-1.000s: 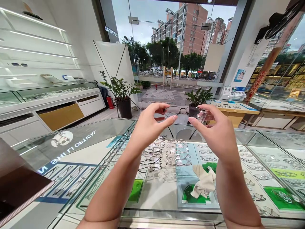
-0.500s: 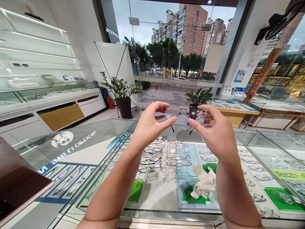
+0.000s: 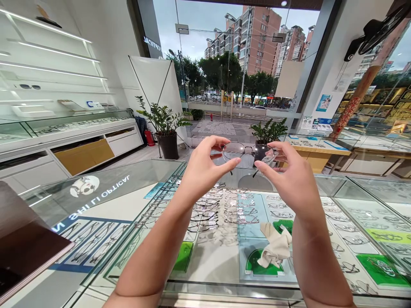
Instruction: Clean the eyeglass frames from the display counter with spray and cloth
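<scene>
A pair of thin-rimmed eyeglasses (image 3: 248, 149) is held up in front of me, above the glass counter (image 3: 192, 285). My left hand (image 3: 209, 163) grips its left side between thumb and fingers. On the opposite side, my right hand (image 3: 288, 169) pinches the frame near the hinge. The two dark temple tips hang below the lenses. A crumpled beige cloth (image 3: 275, 248) lies on the counter below my right hand. Rows of eyeglasses (image 3: 204, 216) are laid out under the glass beneath my arms.
A dark brown glossy panel (image 3: 25, 248) juts in at the lower left. Beyond the counter stand two potted plants (image 3: 167, 145) and a glass door (image 3: 226, 64). More display cases (image 3: 90, 145) line the left wall, and a wooden-fronted table (image 3: 316, 149) stands at right.
The temple tips have shifted slightly under the lenses, as if the eyeglasses tilted a little. Both hands keep their hold, and the view has moved only slightly.
</scene>
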A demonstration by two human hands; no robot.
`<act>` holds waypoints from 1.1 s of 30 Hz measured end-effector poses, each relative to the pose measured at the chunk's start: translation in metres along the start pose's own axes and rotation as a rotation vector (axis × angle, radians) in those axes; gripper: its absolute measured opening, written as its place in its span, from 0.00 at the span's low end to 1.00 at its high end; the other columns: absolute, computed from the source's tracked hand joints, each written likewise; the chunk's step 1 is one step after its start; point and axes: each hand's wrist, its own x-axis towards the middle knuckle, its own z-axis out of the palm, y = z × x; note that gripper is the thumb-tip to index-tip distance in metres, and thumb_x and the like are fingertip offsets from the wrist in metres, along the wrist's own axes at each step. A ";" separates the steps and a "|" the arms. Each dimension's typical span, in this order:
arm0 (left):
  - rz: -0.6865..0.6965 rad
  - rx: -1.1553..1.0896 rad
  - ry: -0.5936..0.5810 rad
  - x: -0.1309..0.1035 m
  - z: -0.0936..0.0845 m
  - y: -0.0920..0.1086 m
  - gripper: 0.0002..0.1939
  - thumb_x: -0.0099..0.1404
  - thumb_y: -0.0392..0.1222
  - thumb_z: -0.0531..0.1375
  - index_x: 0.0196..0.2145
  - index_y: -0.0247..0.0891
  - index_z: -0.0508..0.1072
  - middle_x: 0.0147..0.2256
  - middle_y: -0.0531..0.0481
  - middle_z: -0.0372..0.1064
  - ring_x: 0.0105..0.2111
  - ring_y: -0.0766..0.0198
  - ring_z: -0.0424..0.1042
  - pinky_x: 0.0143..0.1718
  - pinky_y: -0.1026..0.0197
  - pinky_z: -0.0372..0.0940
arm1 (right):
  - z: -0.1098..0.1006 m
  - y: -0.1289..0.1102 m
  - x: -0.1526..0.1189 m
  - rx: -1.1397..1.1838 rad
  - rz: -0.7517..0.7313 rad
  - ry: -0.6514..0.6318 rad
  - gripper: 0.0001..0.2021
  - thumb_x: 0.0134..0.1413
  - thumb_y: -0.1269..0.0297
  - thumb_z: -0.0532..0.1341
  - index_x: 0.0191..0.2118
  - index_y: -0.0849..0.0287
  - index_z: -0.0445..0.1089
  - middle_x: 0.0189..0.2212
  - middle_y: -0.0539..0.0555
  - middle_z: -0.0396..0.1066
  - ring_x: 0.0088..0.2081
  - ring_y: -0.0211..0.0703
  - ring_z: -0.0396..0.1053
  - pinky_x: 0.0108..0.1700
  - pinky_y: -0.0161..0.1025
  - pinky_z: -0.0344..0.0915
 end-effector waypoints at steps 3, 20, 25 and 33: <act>0.030 0.027 0.014 -0.001 0.000 0.002 0.21 0.63 0.49 0.72 0.50 0.41 0.76 0.49 0.44 0.76 0.48 0.56 0.77 0.49 0.52 0.75 | 0.000 0.001 0.000 -0.001 0.005 -0.009 0.26 0.57 0.45 0.70 0.57 0.49 0.74 0.51 0.59 0.80 0.49 0.59 0.79 0.43 0.54 0.79; 0.151 0.181 0.075 -0.005 0.001 0.011 0.20 0.64 0.45 0.72 0.52 0.42 0.75 0.49 0.45 0.74 0.48 0.56 0.74 0.49 0.53 0.73 | 0.003 0.002 0.002 0.020 0.034 -0.064 0.27 0.59 0.46 0.69 0.60 0.53 0.73 0.57 0.62 0.78 0.55 0.60 0.78 0.51 0.57 0.78; 0.135 0.153 0.067 -0.004 0.001 0.009 0.20 0.64 0.47 0.72 0.51 0.42 0.75 0.50 0.45 0.74 0.47 0.57 0.74 0.48 0.54 0.74 | 0.002 0.000 0.001 0.016 0.042 -0.054 0.27 0.59 0.45 0.69 0.61 0.52 0.73 0.57 0.61 0.78 0.52 0.59 0.78 0.52 0.57 0.77; 0.084 0.081 0.030 0.000 0.003 0.002 0.21 0.63 0.48 0.73 0.50 0.42 0.75 0.50 0.46 0.74 0.46 0.59 0.76 0.47 0.55 0.76 | 0.002 0.003 0.001 0.007 0.010 -0.018 0.27 0.60 0.45 0.68 0.61 0.50 0.72 0.58 0.60 0.75 0.51 0.58 0.77 0.51 0.57 0.77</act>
